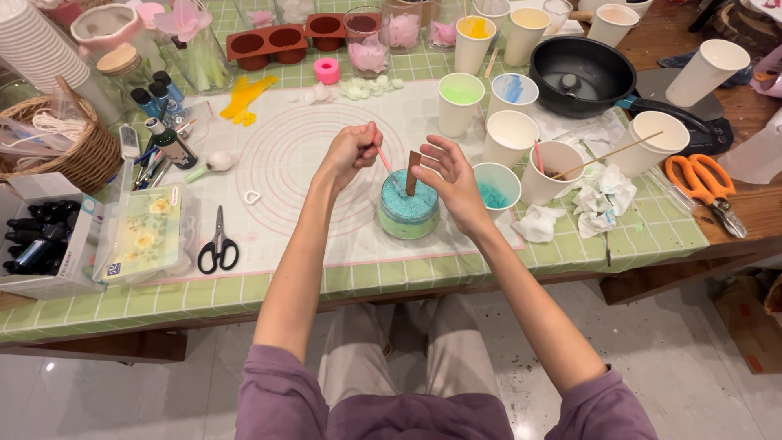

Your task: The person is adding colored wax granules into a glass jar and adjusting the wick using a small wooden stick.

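Glass jar (409, 213) of blue granules sits on the white mat (277, 244), near the table's front edge, between both hands. Left hand (350, 152) pinches a thin pink stick (386, 163) slanting down into it. Right hand (450, 175), fingers loosely spread, apparently steadies an upright brown wick strip (413, 173).

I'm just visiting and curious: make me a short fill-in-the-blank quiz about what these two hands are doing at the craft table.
1. The left hand holds a thin ____ stick that dips into the jar.
2. The jar is filled with grainy ____ material.
3. The right hand touches a flat ____ wick standing upright in the jar.
4. The scissors lying left of the jar have ____ handles.

Missing words: pink; blue; brown; black
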